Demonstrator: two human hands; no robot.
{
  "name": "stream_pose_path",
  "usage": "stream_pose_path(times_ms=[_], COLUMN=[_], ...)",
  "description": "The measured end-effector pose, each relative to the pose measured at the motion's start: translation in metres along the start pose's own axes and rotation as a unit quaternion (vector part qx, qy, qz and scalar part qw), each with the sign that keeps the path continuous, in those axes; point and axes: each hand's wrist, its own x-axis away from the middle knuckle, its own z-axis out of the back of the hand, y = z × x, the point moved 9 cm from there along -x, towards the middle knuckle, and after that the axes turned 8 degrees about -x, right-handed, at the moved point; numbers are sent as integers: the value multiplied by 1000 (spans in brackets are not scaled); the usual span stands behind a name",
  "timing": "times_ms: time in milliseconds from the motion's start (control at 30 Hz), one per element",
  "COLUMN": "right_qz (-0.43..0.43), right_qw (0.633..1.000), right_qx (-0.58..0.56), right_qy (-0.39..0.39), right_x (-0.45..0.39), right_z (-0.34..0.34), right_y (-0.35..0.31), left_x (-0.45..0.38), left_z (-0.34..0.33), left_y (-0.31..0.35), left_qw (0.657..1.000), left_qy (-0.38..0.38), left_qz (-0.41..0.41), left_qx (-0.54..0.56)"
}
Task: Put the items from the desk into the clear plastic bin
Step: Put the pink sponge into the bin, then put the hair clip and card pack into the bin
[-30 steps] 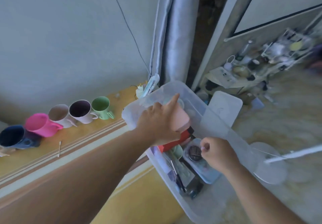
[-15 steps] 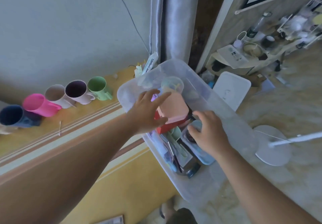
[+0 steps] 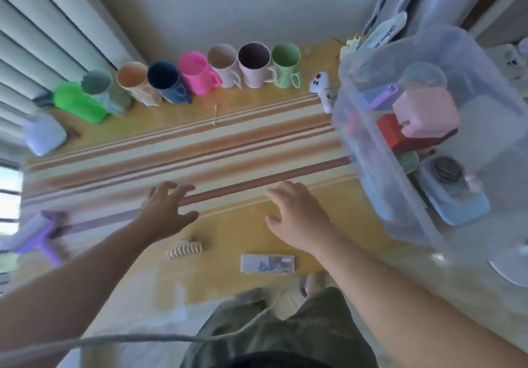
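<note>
We see the purple lint roller point(image 3: 37, 236) smeared by blur; the clear plastic bin point(image 3: 368, 150) blurs rightward, its far side cut off.

Both forearms bare to approx. the elbow, no sleeves, no watch, rings or bands on either; left hand point(image 3: 168, 210) and right hand point(image 3: 297, 216) also bare, no gloves. Lower body in dark olive-green shorts point(image 3: 285, 330), fabric w/ a faint mottled look, blurred. Below the desk edge a foot point(image 3: 313, 282) shows in what looks like a sandal w/ a dark strap, too blurred to tell more.
</note>
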Motion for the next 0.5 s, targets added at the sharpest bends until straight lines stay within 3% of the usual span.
stream_pose_path(times_ms=[67, 167, 333, 500], right_qz=[-61, -99, -100, -110], right_qw=[991, 973, 974, 984], right_qx=[29, 79, 139, 93], right_qy=[-119, -195, -151, -104], right_x=[8, 31, 43, 33], right_z=[-64, -133, -163, -134], right_y=[8, 19, 21, 10], left_x=[18, 47, 64, 57], left_z=[-42, -88, -97, -83], left_y=[-31, -42, -28, -4], left_qw=[998, 994, 999, 995], left_qy=[-62, -106, -38, -33], left_qz=[-9, -31, -28, -61], left_qx=[-26, -9, 26, 66])
